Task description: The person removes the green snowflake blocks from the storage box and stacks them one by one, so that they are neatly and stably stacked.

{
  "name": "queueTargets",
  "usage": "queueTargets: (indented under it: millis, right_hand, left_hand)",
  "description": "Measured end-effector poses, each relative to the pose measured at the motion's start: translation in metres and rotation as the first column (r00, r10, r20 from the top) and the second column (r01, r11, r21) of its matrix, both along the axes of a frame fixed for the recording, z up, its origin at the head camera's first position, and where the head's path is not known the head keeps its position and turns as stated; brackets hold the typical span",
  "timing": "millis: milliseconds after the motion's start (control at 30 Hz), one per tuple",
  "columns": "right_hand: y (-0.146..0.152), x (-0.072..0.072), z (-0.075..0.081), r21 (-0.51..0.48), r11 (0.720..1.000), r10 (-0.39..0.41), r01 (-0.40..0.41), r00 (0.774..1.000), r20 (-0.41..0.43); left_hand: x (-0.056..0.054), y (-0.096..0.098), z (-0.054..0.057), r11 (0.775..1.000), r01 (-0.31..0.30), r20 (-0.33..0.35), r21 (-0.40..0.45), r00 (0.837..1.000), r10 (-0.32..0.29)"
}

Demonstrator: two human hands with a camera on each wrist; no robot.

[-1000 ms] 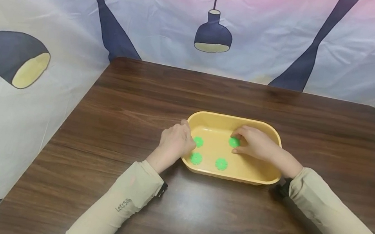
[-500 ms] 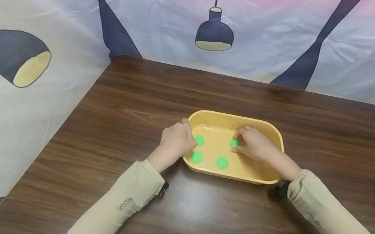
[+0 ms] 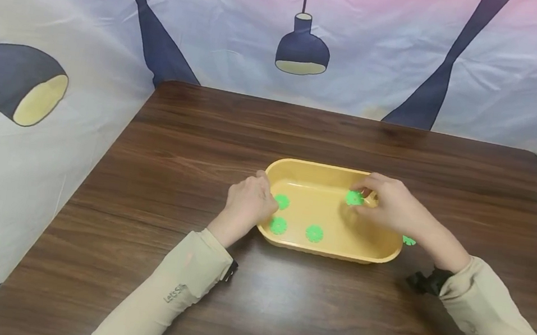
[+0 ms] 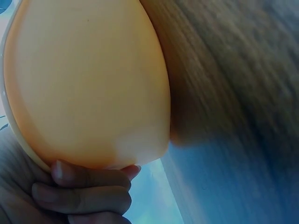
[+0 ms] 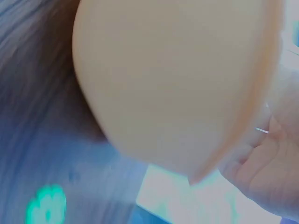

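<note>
A yellow oblong plastic tub (image 3: 318, 179) stands on the table, with three green flower-shaped discs (image 3: 314, 233) lying on its floor. My left hand (image 3: 248, 201) grips the tub's left end, and its curled fingers (image 4: 88, 198) show against the wall in the left wrist view. Over the tub's right half, my right hand (image 3: 391, 203) pinches another green flower-shaped disc (image 3: 354, 198) between thumb and fingers. Its fingertips are partly hidden behind the tub in the right wrist view.
One more green disc (image 3: 409, 241) lies on the brown wooden table (image 3: 190, 140), just right of the tub and partly hidden by my right forearm. A cloth backdrop (image 3: 246, 29) printed with lamps hangs behind the table.
My right hand has lifted a green disc off the tub floor and moved right with it. A disc on the table beyond the tub's right end has come into view. My left hand stays put.
</note>
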State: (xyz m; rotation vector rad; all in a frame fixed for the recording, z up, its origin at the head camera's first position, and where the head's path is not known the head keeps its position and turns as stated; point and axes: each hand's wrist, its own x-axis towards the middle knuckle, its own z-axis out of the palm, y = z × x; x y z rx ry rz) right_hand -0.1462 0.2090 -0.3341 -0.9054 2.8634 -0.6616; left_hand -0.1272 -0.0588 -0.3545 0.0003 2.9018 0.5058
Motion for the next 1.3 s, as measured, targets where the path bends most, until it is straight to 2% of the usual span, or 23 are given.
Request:
queueTargets:
  millis: [167,367,600,800,1033,1300]
  right_hand:
    - [0.018,0.006,0.011,0.007,0.999,-0.032,0.033,0.999,-0.035]
    - [0.038,0.016,0.015,0.009,0.999,-0.051,0.052,0.993,-0.103]
    - [0.061,0.030,0.012,0.044,0.995,-0.078,0.085,0.987,-0.139]
    - [0.072,0.036,0.004,0.080,0.989,-0.115,0.123,0.989,-0.095]
    - [0.081,0.038,-0.012,0.124,0.983,-0.140,0.137,0.990,0.014]
    - [0.082,0.035,-0.027,0.153,0.980,-0.129,0.126,0.992,0.009]
  left_hand:
    - [-0.001,-0.004,0.001,1.000,-0.007,0.015,0.000,1.000,0.007]
    - [0.000,-0.010,0.003,1.000,-0.015,0.055,-0.014,0.998,0.016]
    - [0.001,-0.015,0.002,1.000,-0.012,-0.008,0.025,1.000,0.012]
    - [0.002,-0.017,0.002,0.999,-0.019,0.002,0.026,1.000,0.019]
    - [0.004,-0.016,0.001,0.998,-0.024,0.004,0.052,1.000,0.024]
    - [0.005,-0.018,0.004,0.997,-0.029,-0.017,0.071,0.999,0.030]
